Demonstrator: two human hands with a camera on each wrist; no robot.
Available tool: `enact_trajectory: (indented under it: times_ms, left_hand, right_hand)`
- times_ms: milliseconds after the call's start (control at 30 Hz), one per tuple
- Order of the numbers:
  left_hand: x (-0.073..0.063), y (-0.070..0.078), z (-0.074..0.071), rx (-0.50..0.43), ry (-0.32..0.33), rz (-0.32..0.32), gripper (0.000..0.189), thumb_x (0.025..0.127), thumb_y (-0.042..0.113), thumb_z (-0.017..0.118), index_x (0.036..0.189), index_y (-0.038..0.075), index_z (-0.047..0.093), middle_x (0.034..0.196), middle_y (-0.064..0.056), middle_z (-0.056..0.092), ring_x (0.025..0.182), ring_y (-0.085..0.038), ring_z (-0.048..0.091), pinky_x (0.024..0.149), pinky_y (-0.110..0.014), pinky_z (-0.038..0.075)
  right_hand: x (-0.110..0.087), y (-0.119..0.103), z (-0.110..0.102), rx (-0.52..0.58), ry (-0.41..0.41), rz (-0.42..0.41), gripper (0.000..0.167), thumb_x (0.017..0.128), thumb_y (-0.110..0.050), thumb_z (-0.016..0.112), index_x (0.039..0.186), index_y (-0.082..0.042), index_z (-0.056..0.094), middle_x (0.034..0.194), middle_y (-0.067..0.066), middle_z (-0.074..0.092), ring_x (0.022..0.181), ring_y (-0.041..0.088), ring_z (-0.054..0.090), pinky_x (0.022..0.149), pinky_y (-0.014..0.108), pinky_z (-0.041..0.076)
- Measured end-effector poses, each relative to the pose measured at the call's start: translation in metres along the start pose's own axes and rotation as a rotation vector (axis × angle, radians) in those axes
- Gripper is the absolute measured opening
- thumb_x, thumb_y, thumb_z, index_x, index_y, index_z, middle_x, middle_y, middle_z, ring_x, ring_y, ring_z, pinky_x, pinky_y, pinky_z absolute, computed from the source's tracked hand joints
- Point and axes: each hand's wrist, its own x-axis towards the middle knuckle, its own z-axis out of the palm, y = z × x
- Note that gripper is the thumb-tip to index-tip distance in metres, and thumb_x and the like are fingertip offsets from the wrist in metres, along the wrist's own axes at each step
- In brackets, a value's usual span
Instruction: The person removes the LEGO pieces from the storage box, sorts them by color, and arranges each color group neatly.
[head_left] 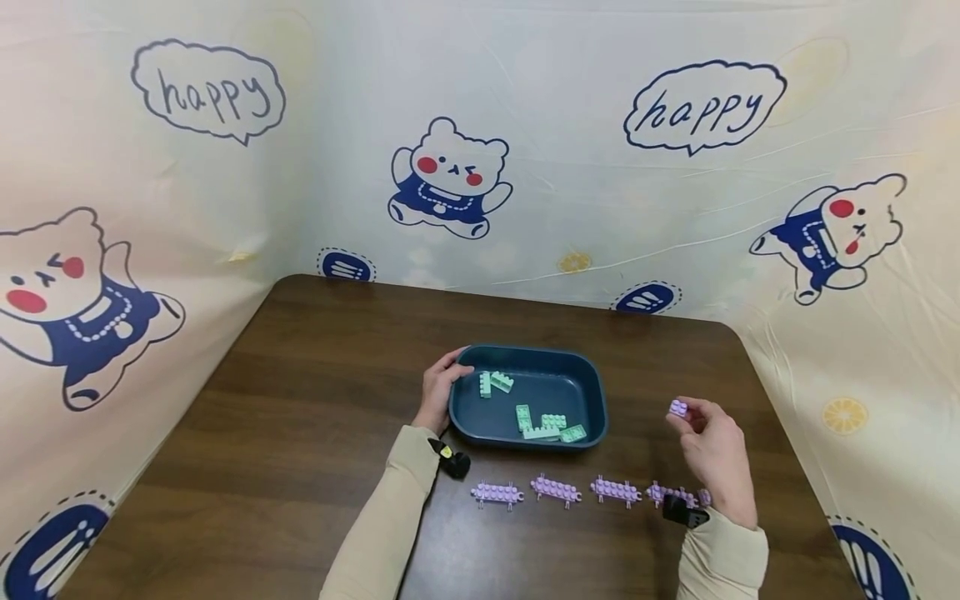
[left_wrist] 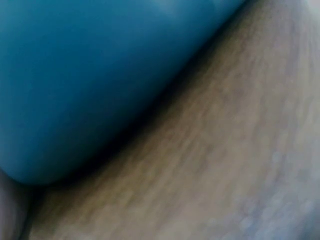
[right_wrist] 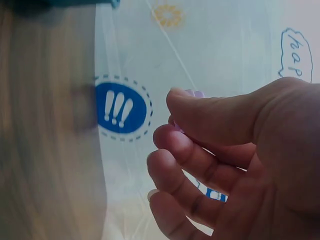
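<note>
My left hand (head_left: 439, 390) holds the left end of a dark blue plastic tray (head_left: 592, 392), thumb over its rim and the other fingers outside. Up close in the left wrist view, the tray's wall (left_wrist: 90, 75) is blurred. Several mint green toy bricks (head_left: 523, 417) lie inside the tray. To the right of it, my right hand (head_left: 716, 446) pinches a small purple toy brick (head_left: 678, 408) between thumb and forefinger, raised above the table. Mostly hidden by the thumb in the right wrist view, only edges of the purple brick (right_wrist: 196, 93) show.
In front of the tray runs a row of several purple brick pieces (head_left: 555, 489) with small pegs at their corners. The rightmost piece (head_left: 667, 493) is partly covered by the right wrist camera (head_left: 684, 512). Behind the brown wooden table (head_left: 300, 392) hangs a printed cloth (head_left: 555, 183).
</note>
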Motion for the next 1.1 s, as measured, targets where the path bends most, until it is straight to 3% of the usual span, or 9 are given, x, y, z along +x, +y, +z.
enact_trajectory:
  times_ms: [333, 767, 1100]
  left_hand:
    - [0.0, -0.001, -0.001, -0.002, 0.002, 0.004, 0.039, 0.084, 0.018, 0.069, 0.122, 0.014, 0.068, 0.129, -0.005, 0.06, 0.118, -0.023, 0.053, 0.102, -0.045, 0.038]
    - [-0.002, -0.001, 0.0, -0.001, 0.003, -0.004, 0.039, 0.083, 0.019, 0.069, 0.122, 0.016, 0.069, 0.128, -0.004, 0.061, 0.116, -0.022, 0.054, 0.098, -0.042, 0.041]
    - [-0.001, 0.001, 0.001, -0.001, -0.008, -0.002, 0.037, 0.085, 0.018, 0.067, 0.122, 0.016, 0.068, 0.127, -0.004, 0.061, 0.115, -0.023, 0.055, 0.099, -0.043, 0.042]
  right_hand:
    - [-0.004, 0.026, -0.012, -0.059, -0.064, 0.013, 0.029, 0.092, -0.014, 0.065, 0.115, 0.003, 0.062, 0.089, 0.014, 0.064, 0.078, 0.026, 0.057, 0.06, 0.034, 0.043]
    - [-0.014, 0.055, -0.021, -0.087, -0.105, 0.102, 0.032, 0.091, -0.016, 0.066, 0.116, 0.004, 0.061, 0.091, 0.013, 0.064, 0.081, 0.027, 0.059, 0.061, 0.034, 0.043]
    - [-0.01, 0.092, -0.039, -0.154, -0.312, 0.24, 0.044, 0.091, -0.021, 0.067, 0.119, 0.011, 0.056, 0.1, 0.025, 0.061, 0.085, 0.033, 0.057, 0.067, 0.044, 0.047]
